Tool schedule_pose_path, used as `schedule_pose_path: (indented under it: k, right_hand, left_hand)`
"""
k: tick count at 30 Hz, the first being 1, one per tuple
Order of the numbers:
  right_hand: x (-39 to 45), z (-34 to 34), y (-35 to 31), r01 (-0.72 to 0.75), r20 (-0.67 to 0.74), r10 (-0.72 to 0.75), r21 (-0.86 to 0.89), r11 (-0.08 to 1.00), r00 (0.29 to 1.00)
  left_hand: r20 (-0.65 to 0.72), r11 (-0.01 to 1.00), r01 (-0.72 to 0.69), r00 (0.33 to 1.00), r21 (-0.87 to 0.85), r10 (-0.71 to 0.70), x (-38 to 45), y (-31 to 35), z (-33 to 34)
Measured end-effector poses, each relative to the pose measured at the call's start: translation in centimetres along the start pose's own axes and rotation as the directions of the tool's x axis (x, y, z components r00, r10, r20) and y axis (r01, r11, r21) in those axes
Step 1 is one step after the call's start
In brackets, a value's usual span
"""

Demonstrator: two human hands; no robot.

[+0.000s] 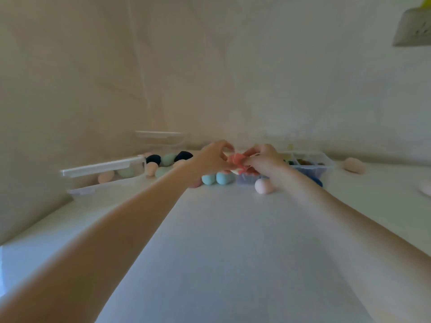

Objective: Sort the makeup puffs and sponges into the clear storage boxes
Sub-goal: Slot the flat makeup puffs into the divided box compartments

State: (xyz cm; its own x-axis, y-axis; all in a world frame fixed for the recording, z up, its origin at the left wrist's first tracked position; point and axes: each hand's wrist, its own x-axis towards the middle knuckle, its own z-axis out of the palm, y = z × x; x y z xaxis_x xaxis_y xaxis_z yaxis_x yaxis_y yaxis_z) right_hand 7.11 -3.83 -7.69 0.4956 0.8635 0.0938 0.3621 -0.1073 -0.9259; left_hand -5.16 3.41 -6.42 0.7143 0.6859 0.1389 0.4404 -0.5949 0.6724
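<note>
While your arms stretch out over the white table (233, 241), your left hand (213, 157) and right hand (265, 159) meet near the far edge with a pink puff (236, 160) between them. Your left fingers curl in and pinch its left side, and your right fingers are bent around its right side, so it sits squeezed between both sets of fingertips, raised above the table. It looks crumpled and blurred; you cannot tell which way its long axis runs.

Just behind and under your right hand stands a clear divided box (312, 165) with dark and coloured pieces in its compartments, too blurred to name. At your left, a clear box with a white lid (105, 169) lies tilted, and a peach sponge (105, 177) and a green sponge (126, 171) show through its wall. Another clear box (161, 137) stands further back by the wall.

Loose on the table lie two blue sponges (217, 178) below your hands, a pale pink sponge (264, 185) under your right wrist, two black sponges (168, 157) with green and peach ones around them, and one peach sponge (354, 165) well apart at the right.
</note>
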Motion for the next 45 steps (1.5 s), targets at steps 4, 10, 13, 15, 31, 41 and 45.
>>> schedule_pose_path:
  k: [4, 10, 13, 15, 31, 41, 45]
  right_hand:
    - [1.1, -8.1, 2.1, 0.019, -0.492, -0.030, -0.026, 0.999, 0.870]
    - [2.2, -15.8, 5.9, -0.008, -0.673, -0.119, -0.182, 0.983, 0.730]
    - [2.8, -16.9, 7.2, -0.021, -0.649, -0.178, -0.287, 0.958, 0.740]
    - [3.3, -17.2, 7.9, -0.006, -0.640, -0.202, -0.307, 0.952, 0.741]
    - [3.5, -16.0, 9.5, -0.009, -0.397, -0.314, -0.633, 0.774, 0.862]
    - [3.3, -15.6, 9.3, -0.109, -0.309, -0.233, -0.785, 0.610, 0.922]
    - [3.9, -16.0, 9.5, -0.187, -0.264, -0.031, -0.757, 0.626, 0.964]
  left_hand:
    - [-0.044, 0.989, -0.102, 0.993, 0.107, 0.107, 5.1, 5.4, 5.2]
    - [0.223, 0.885, -0.373, 0.921, 0.279, 0.318, 8.6, 9.2, 12.1]
    - [0.339, 0.846, -0.439, 0.879, 0.303, 0.335, 9.9, 9.4, 13.9]
    - [0.388, 0.764, -0.522, 0.839, 0.379, 0.380, 10.4, 9.2, 14.4]
    - [0.379, 0.612, -0.566, 0.825, 0.553, 0.420, 11.5, 8.9, 14.8]
    - [0.358, 0.682, -0.543, 0.839, 0.490, 0.411, 11.6, 8.9, 14.9]
    - [0.325, 0.777, -0.472, 0.876, 0.416, 0.357, 11.0, 9.2, 14.5]
